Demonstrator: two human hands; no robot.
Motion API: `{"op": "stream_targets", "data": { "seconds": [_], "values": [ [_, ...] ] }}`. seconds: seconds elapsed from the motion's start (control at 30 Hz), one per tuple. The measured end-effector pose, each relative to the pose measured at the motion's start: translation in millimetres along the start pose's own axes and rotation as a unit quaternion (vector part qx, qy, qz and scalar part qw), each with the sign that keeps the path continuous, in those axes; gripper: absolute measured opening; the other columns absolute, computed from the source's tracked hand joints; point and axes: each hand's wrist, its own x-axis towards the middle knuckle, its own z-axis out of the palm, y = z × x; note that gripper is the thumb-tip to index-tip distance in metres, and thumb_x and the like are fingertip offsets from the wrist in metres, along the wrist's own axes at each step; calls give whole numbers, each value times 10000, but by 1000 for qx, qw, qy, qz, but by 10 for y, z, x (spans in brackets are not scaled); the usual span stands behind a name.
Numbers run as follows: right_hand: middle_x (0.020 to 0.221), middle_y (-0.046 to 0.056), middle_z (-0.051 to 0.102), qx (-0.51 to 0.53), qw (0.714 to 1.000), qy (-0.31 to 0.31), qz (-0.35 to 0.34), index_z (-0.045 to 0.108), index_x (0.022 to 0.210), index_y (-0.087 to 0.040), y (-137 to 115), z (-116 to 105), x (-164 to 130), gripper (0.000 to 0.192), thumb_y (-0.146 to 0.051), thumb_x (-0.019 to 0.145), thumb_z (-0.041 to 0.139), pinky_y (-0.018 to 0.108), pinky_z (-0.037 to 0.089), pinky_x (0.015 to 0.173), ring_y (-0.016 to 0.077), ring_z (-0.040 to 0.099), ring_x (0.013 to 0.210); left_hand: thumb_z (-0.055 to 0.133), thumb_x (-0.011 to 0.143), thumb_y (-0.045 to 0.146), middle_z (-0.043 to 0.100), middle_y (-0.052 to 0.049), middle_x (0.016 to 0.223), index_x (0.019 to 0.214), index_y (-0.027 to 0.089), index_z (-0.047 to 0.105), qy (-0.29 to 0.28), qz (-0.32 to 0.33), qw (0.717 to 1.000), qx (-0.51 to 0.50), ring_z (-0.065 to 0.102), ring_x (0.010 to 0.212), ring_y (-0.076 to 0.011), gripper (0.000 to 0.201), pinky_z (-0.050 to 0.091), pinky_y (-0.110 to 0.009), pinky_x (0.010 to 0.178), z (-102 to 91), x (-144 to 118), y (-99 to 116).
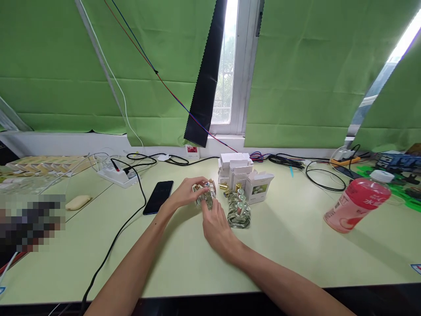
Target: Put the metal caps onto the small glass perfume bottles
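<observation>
Small clear glass perfume bottles (210,202) stand close together between my hands, partly hidden by the fingers. My left hand (184,193) is closed about them from the left, thumb and fingers against the glass. From the near side, my right hand (217,224) has its fingers closed on a bottle in the same group. Just right of it is a row of similar perfume bottles (239,218) with sprayer tops. Gold caps (223,186) lie behind that row. White cartons (234,161) are stacked at the back, and a carton with a picture (259,188) has its flap up.
A black phone (158,197) lies left of my left hand, near a black cable (115,241) and a white power strip (118,174). At right stands a pink drink bottle (360,199). More cables (286,160) run along the back edge. A blurred patch covers the far left.
</observation>
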Motion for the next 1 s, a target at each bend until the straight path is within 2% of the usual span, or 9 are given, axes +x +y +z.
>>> {"op": "stream_targets", "data": {
  "seconds": [0.13,0.4,0.6,0.77,1.0],
  "values": [
    [1133,213,535,0,1000,2,-1,444,1393,-74,1,21,6,701,86,711,469,380,487,849,273,528,1003,596,864,475,725,-23,868,895,198,668,15,-11,1000,7,647,800,-174,288,473,-257,706,28,9,-31],
    [1103,203,532,-2,1000,9,-6,436,1406,-58,14,66,6,706,80,715,478,385,485,853,263,519,972,621,828,533,724,-20,866,852,203,655,20,-26,999,12,663,854,-195,333,491,-271,741,38,7,-35],
    [1118,220,526,-6,1000,17,-7,421,1422,-54,18,95,2,712,85,725,476,386,495,842,275,530,994,567,874,494,735,-26,1082,1130,251,681,-9,-19,1000,-14,681,949,-198,371,515,-254,746,-12,0,7],
    [1132,219,524,-1,1000,14,-3,432,1411,-67,16,95,3,704,79,724,474,388,504,833,277,531,1000,546,895,458,748,-23,973,986,214,720,-10,-5,1000,1,665,887,-184,313,493,-264,785,-11,8,-19],
    [1124,213,528,-3,1000,25,-3,441,1398,-81,23,119,8,702,85,715,462,393,506,839,271,530,1006,602,859,457,728,-19,873,877,195,691,4,-8,1000,-4,658,848,-181,278,480,-268,770,3,13,-36]
  ]
}}
